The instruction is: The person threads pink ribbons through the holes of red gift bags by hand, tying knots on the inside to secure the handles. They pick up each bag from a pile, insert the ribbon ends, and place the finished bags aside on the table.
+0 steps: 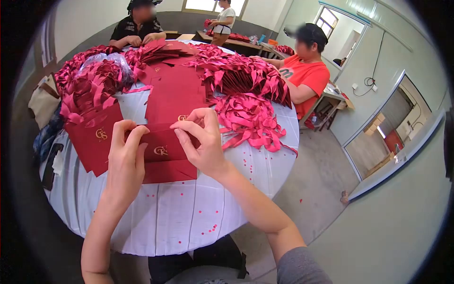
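A dark red paper bag with a gold logo (161, 151) lies in front of me, its upper edge between my two hands. My left hand (126, 154) pinches the bag's top left part, thumb and fingers together. At the top right, my right hand (201, 142) pinches the edge with thumb and index finger. Whether a ribbon is between the fingertips is too small to tell. More flat red bags (172, 94) are stacked just beyond, and others (97, 135) lie by my left hand. A heap of pink-red ribbons (248, 118) is right of my right hand.
The round table has a white cover (189, 222) with small red dots. Ribboned bags are piled at its far side (246, 75) and left (90, 90). A black phone (48, 173) lies at the left edge. Two people sit around the table; another stands behind.
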Action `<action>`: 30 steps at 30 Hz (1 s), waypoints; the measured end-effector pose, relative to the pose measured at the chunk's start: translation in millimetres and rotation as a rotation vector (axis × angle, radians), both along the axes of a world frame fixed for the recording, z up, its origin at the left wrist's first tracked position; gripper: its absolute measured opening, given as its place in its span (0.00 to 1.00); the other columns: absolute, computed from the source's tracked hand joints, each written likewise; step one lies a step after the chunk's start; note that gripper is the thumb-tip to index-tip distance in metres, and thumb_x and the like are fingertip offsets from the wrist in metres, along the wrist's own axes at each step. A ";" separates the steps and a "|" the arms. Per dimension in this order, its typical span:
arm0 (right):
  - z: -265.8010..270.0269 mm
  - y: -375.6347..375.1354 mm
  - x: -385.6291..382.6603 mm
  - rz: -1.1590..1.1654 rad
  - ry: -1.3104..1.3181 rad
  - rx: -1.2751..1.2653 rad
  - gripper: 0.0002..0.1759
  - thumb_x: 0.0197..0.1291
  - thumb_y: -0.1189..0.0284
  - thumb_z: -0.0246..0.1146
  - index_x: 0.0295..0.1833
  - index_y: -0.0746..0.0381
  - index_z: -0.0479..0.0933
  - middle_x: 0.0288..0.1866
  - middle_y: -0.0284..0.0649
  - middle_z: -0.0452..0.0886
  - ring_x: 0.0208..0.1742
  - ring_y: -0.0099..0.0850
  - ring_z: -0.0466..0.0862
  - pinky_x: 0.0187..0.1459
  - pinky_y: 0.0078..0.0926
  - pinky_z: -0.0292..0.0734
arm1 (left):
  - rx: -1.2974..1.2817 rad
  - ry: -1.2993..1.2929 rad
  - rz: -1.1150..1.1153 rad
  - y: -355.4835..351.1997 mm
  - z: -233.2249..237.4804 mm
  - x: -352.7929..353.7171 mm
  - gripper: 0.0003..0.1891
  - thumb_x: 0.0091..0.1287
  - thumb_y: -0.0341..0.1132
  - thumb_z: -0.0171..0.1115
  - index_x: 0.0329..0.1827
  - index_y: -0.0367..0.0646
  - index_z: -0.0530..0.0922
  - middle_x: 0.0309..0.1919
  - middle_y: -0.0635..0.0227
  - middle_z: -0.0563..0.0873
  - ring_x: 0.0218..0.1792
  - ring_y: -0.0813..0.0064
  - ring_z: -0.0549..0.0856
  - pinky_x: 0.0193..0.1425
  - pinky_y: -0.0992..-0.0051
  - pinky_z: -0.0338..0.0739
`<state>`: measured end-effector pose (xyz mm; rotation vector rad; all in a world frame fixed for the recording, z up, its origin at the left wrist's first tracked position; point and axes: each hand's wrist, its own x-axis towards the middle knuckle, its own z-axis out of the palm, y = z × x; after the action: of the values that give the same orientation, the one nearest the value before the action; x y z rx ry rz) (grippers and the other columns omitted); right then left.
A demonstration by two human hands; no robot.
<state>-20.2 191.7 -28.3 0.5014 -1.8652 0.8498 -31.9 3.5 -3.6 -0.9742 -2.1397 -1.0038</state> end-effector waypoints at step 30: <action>-0.9 113.2 30.3 -0.216 -0.554 0.304 0.07 0.53 0.80 0.63 0.39 0.63 0.81 0.33 0.36 0.77 0.33 0.25 0.77 0.36 0.22 0.72 | 0.069 -0.135 -0.136 -12.0 -4.3 -26.2 0.05 0.58 0.22 0.60 0.36 0.32 0.75 0.29 0.62 0.77 0.28 0.74 0.76 0.32 0.78 0.69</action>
<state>10.1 304.8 -29.2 0.2492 -2.5274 0.5954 -58.1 -8.5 -7.9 -1.0567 -2.1540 -1.2333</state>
